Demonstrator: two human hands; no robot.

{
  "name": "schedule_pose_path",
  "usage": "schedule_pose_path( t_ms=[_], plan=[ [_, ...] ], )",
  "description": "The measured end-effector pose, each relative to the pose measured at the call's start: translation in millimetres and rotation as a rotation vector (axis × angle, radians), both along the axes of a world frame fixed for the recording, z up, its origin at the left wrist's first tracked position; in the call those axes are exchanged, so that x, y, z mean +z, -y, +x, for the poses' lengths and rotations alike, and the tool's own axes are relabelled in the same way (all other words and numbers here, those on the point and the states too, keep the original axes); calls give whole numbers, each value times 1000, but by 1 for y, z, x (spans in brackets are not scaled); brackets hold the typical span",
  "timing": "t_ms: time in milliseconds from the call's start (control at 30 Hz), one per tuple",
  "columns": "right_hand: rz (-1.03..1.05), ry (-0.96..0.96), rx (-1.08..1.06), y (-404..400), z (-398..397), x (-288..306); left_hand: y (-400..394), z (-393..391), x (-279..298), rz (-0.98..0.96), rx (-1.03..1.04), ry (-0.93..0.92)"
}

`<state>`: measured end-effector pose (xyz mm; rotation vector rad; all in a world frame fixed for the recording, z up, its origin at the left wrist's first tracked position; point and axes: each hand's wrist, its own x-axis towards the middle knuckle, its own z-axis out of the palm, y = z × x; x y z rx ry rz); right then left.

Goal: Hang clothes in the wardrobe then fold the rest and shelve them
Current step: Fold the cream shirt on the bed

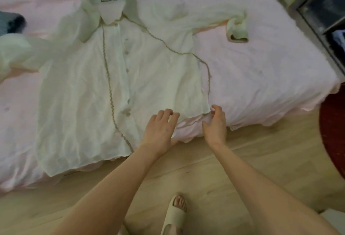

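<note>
White shirt [104, 77] flat on pink bed [261, 77], both hands at its hem

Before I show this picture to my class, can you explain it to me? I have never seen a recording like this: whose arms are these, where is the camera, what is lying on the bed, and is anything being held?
There is no machine here. A person wears a camera on the head, looking forward and down, so the two bare arms reaching in from below are their own.

A pale shirt lies spread flat on a bed with a pink sheet, collar away from the person, front buttoned, sleeves out to both sides. The left hand rests on the shirt's lower edge with its fingers loosely bent. The right hand is at the shirt's bottom corner, fingers curled there; whether it pinches the shirt or the sheet is hard to tell.

A dark garment lies at the left edge. Below is a wooden floor and a foot in a sandal.
</note>
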<state>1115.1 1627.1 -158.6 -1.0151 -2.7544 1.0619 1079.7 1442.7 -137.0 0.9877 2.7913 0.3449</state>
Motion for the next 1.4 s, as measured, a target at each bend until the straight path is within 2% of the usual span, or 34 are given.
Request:
schedule_pose_path(
  t_ms=[200,267,433,533,600,667,767,867,1133,1267,1400],
  plan=[
    [-57,-13,121,-13,-12,-5,-28,-8,-11,-222,85,86],
    [-137,-67,97,-20,-20,1,-33,-14,-8,-108,203,155],
    [-335,-227,37,-28,-42,21,-26,-33,1,424,812,407],
    [-338,-225,62,-30,-54,31,-19,-42,7,466,961,394],
    [-280,-191,95,-33,-59,34,-19,-44,9,469,925,415],
    [-237,-124,113,-35,-60,32,-22,-41,11,425,796,443],
    [-321,-21,69,-38,-56,26,-32,-32,10,187,484,431],
    [-412,12,-9,-37,-51,21,-49,-29,8,54,314,373],
    [-623,53,-235,-45,-53,18,-85,-31,-3,121,229,341],
    [-487,151,-77,-51,-45,24,-88,-21,1,156,198,351],
    [-277,47,-231,-75,-35,37,-93,-11,5,142,153,369]
  ],
)
